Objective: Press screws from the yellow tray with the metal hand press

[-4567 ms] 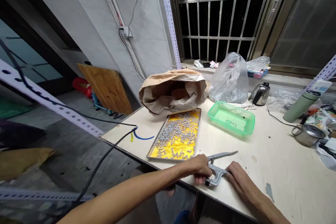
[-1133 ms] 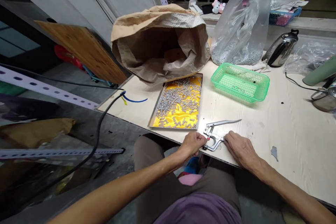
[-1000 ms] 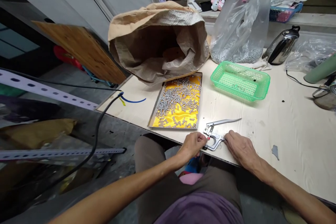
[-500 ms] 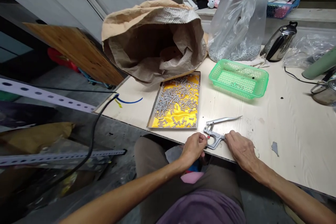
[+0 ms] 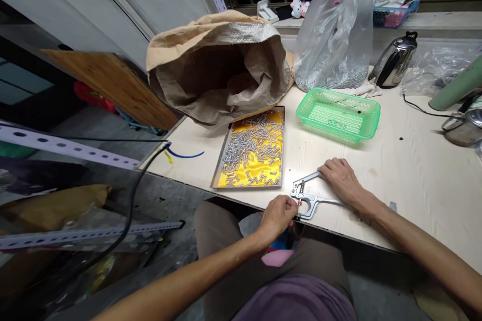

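Two hands attend the spring-loaded hand pliers (image 5: 315,202), which lie on the table (image 5: 422,180) near its front edge. Your right hand (image 5: 341,178) grasps the upper handle, apparently for leverage; your left hand (image 5: 277,214) is pinched beside the jaws, likely for alignment, anything between its fingers hidden. The shallow tray (image 5: 282,148) holds screw-like metal pieces (image 5: 244,145) on yellow cloth (image 5: 258,164); the green basket (image 5: 331,133) holds a few tiny bits.

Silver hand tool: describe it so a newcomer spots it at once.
On the pale table, find the yellow-lined tray near the front edge. Just right of its near corner, between the person's left hand and right hand, lies the silver hand tool. Unlike the tray or the green basket, it has two long handles and a C-shaped frame with a red tip.
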{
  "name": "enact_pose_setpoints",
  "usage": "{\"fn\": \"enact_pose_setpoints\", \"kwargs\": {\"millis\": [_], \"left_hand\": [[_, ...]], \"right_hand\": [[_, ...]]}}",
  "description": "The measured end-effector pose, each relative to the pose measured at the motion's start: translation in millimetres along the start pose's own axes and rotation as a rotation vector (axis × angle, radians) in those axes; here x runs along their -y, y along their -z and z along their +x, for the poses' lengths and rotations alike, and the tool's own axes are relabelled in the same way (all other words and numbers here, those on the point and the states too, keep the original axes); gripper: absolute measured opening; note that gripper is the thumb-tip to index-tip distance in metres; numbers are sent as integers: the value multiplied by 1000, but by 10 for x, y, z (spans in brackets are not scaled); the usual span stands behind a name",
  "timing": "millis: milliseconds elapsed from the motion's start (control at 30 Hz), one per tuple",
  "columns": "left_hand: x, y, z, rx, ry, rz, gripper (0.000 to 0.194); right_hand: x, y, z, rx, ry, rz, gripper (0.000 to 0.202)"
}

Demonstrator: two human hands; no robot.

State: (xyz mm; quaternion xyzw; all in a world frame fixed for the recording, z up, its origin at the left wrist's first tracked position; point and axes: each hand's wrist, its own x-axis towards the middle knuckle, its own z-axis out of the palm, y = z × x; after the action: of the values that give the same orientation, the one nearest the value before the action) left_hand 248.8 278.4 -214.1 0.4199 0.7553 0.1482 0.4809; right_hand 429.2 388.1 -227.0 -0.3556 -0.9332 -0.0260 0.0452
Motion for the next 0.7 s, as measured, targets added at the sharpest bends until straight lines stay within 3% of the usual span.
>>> {"fn": "enact_pose_setpoints", "kwargs": {"millis": [400, 533, 700], "left_hand": [[-26, -5, -20, -84, -137, 274, 11], [0, -44, -22, -90, -113, 215, 9], [106, -103, -96, -274, -274, 115, 9]], "right_hand": [[-79, -77, -7, -67, 47, 1, 13], [-79, -90, -15, -85, 52, -9, 12], [-59, -113, -38, -104, 42, -17, 14]]}}
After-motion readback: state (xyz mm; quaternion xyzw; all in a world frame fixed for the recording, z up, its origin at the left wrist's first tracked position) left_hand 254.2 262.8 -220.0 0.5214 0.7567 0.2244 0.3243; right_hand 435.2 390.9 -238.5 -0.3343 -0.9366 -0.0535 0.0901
